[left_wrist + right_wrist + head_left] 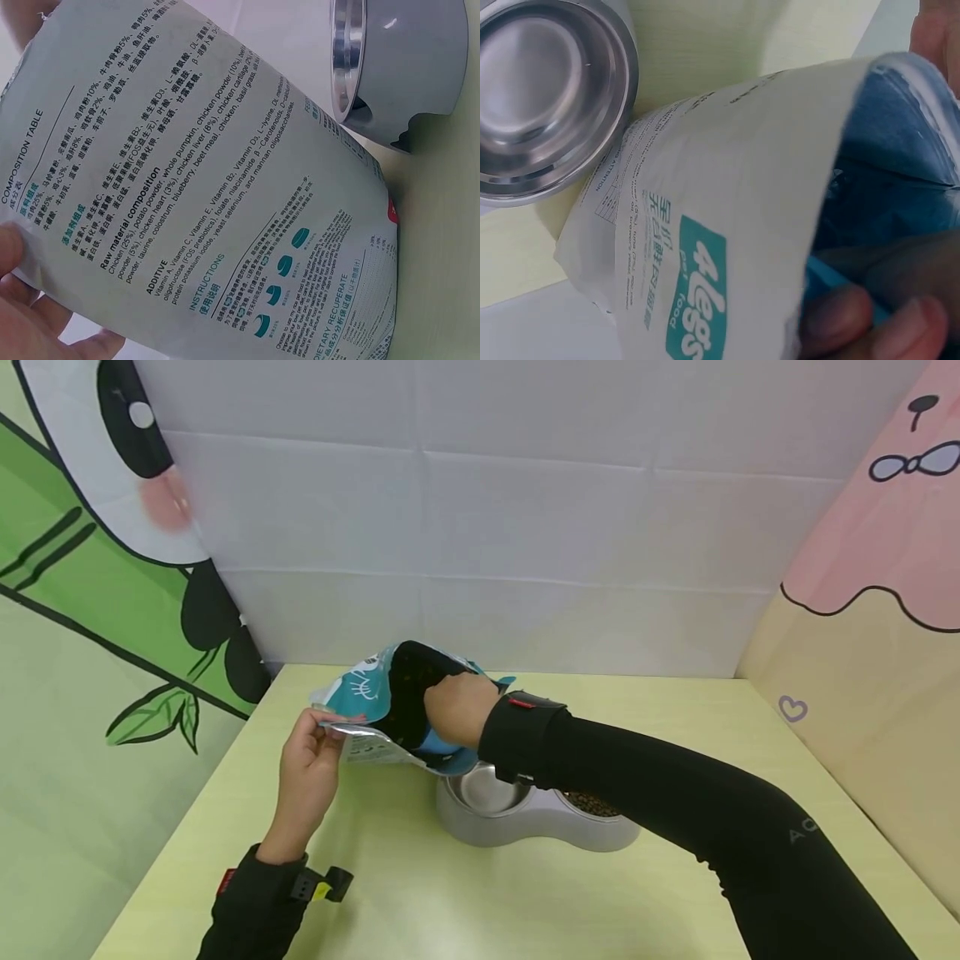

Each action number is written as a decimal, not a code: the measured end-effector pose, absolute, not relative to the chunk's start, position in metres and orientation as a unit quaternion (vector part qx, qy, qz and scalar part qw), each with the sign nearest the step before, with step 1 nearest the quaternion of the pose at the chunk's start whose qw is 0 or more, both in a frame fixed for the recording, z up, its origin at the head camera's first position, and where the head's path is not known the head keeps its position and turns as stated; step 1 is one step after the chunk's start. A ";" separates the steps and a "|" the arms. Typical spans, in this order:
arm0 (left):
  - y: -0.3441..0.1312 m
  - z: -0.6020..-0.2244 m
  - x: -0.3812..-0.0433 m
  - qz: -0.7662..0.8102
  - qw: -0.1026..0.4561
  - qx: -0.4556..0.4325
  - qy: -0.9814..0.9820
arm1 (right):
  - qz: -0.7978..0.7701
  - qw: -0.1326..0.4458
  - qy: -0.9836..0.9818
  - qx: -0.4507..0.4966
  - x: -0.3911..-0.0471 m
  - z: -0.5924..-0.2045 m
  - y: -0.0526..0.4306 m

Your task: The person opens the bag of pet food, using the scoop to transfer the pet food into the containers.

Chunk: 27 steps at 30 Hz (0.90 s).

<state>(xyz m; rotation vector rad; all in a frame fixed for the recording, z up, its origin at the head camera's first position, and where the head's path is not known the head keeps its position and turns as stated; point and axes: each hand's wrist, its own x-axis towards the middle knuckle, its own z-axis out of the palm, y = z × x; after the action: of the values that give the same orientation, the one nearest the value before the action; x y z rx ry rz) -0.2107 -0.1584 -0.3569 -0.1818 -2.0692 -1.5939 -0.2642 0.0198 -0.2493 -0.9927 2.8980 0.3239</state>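
Observation:
A teal and white pet food bag (358, 693) stands tilted on the table with its dark mouth spread wide. My left hand (309, 770) pinches the bag's rim at its left corner. In the left wrist view the printed back of the bag (225, 180) fills most of the picture. My right hand (459, 706) reaches into the mouth from the right. Its curled fingers (911, 330) hold a bright blue object (838, 283), mostly hidden by the hand and the bag wall. How far the object extends inside cannot be seen.
A grey double bowl stand (536, 833) is close in front of the bag. Its left steel bowl (491, 792) shows bare metal; the right one contains brown kibble (591, 803), partly covered by my right sleeve. The pale yellow table (420, 902) meets a white cloth backdrop (525, 527).

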 end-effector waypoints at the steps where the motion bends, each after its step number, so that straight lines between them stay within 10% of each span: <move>1: -0.158 -0.357 -0.211 -0.587 0.259 -0.067 -0.764 | 0.105 0.025 0.939 -0.327 -0.264 -0.250 0.020; 27: -0.162 -0.356 -0.213 -0.594 0.268 -0.060 -0.756 | 0.154 -0.073 0.925 -0.340 -0.258 -0.266 0.011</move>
<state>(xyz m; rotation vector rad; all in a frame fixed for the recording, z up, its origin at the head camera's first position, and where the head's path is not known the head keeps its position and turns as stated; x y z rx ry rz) -0.2130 -0.1619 -0.3561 -0.1616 -2.0405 -1.6013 -0.2581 0.0110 -0.2656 -1.1198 3.0486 0.5074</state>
